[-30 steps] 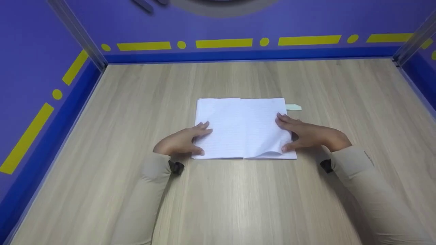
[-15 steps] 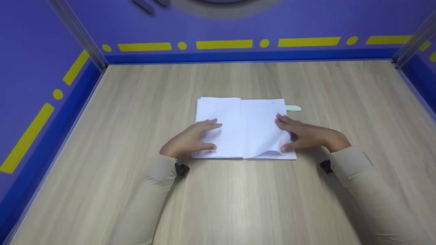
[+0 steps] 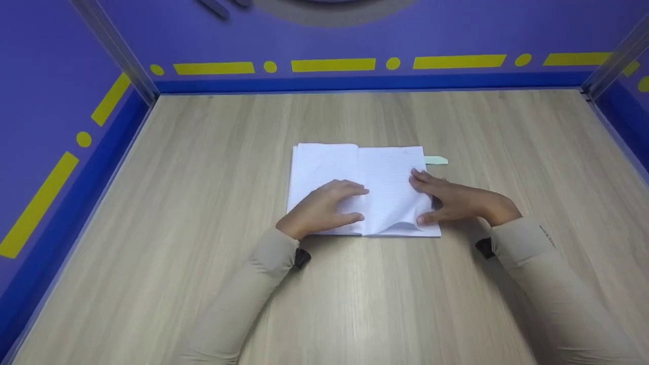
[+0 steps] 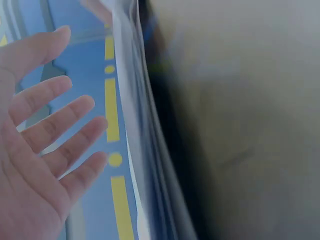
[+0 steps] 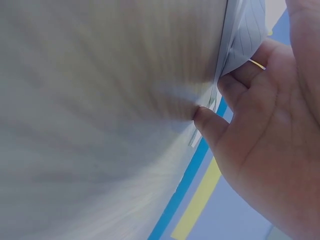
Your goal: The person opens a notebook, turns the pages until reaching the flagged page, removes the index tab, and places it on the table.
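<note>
An open notebook with white ruled pages (image 3: 390, 175) lies flat in the head view. My left hand (image 3: 327, 208) is over its left page, fingertips and thumb reaching to the centre fold. In the left wrist view that hand's fingers (image 4: 75, 110) are spread and hold nothing, beside the stacked page edges. My right hand (image 3: 454, 200) rests at the right edge, fingers and thumb on the right page. Near that thumb the page's lower corner bulges up in a fold. The right wrist view shows the lower fingers (image 5: 212, 125) at the notebook's edge, by the curled page (image 5: 247, 40).
A pale green tab (image 3: 436, 160) sticks out past the notebook's upper right side. The wood-grain table (image 3: 355, 294) is bounded by a blue back wall (image 3: 324, 83) with yellow marks and a similar wall (image 3: 66, 101) on the left.
My left hand has moved right across the left page, from its outer edge to the fold. The right hand stays in place and the right page keeps its bulge.
</note>
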Available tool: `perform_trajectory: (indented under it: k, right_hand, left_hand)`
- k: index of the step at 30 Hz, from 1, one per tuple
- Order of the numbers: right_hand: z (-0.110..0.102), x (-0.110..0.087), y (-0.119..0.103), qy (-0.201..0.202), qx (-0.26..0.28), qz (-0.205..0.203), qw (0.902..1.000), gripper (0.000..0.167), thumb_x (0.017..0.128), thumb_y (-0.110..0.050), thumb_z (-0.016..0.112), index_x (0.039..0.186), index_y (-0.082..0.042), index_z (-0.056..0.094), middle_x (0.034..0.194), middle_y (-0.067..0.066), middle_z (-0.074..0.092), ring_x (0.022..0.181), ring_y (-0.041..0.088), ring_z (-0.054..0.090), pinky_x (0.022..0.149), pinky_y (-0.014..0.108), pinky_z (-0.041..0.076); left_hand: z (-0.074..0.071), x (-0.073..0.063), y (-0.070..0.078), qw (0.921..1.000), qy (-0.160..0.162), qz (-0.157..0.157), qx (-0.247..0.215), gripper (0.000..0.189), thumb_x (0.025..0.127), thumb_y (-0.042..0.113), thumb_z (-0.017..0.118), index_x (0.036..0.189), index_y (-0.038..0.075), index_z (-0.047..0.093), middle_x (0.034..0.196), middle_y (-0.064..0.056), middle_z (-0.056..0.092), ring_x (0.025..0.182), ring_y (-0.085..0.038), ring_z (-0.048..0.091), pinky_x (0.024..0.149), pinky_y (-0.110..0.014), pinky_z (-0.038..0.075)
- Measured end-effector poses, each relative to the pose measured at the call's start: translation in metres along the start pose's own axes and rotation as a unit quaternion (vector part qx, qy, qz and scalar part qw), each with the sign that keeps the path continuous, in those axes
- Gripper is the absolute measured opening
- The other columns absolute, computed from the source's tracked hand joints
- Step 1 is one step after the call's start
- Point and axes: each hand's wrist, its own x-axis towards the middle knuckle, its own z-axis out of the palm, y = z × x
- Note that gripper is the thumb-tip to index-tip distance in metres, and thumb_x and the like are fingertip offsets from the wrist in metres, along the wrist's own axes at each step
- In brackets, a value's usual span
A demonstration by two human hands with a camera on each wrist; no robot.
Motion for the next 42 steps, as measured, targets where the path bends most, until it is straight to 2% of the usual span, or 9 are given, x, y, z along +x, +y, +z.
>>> perform_trajectory:
  k: [9,16,22,35,42]
  right_hand:
    - [0.0,0.0,0.0,-0.001,-0.007,0.002,1.0,0.102,0.083,-0.056,0.065,0.154,-0.005,0.011,0.162,0.016,-0.003,0.149,0.037,-0.003,0.116,0.061,0.008]
    - [0.001,0.0,0.0,0.004,-0.008,-0.005,0.9999,0.102,0.084,-0.056,0.065,0.153,-0.004,0.011,0.162,0.015,-0.003,0.149,0.036,-0.003,0.117,0.06,0.008]
    - [0.001,0.0,0.0,0.005,-0.014,-0.001,0.9999,0.101,0.084,-0.056,0.064,0.154,-0.005,0.012,0.162,0.015,-0.003,0.149,0.037,-0.002,0.117,0.06,0.008]
    - [0.002,0.002,0.0,0.009,-0.018,-0.005,0.9998,0.102,0.084,-0.058,0.063,0.153,-0.004,0.012,0.162,0.016,-0.002,0.149,0.036,-0.002,0.117,0.06,0.007]
    - [0.002,0.001,0.001,0.015,-0.016,-0.013,0.9997,0.1,0.085,-0.056,0.063,0.153,-0.002,0.014,0.162,0.017,0.0,0.149,0.037,-0.001,0.117,0.059,0.009]
  left_hand:
    - [0.02,0.02,0.033,0.9978,-0.037,0.014,0.053,0.043,0.091,0.033,0.064,0.13,0.014,0.061,0.134,-0.002,0.059,0.125,-0.017,0.053,0.106,-0.032,0.043]
    - [0.029,0.031,0.046,0.9959,-0.045,0.038,0.069,0.039,0.091,0.031,0.065,0.127,0.014,0.064,0.128,0.0,0.062,0.119,-0.016,0.056,0.101,-0.029,0.046]
    - [0.035,0.039,0.051,0.9946,-0.057,0.043,0.075,0.037,0.091,0.029,0.065,0.125,0.015,0.065,0.124,0.001,0.063,0.116,-0.014,0.057,0.098,-0.026,0.047]
    - [0.04,0.05,0.05,0.9938,-0.068,0.062,0.062,0.027,0.09,0.019,0.065,0.117,0.013,0.069,0.12,-0.001,0.064,0.114,-0.014,0.059,0.101,-0.022,0.044]
    - [0.04,0.051,0.05,0.9957,-0.069,0.049,0.039,0.026,0.091,0.015,0.064,0.117,0.012,0.07,0.118,-0.001,0.066,0.112,-0.013,0.061,0.099,-0.019,0.045]
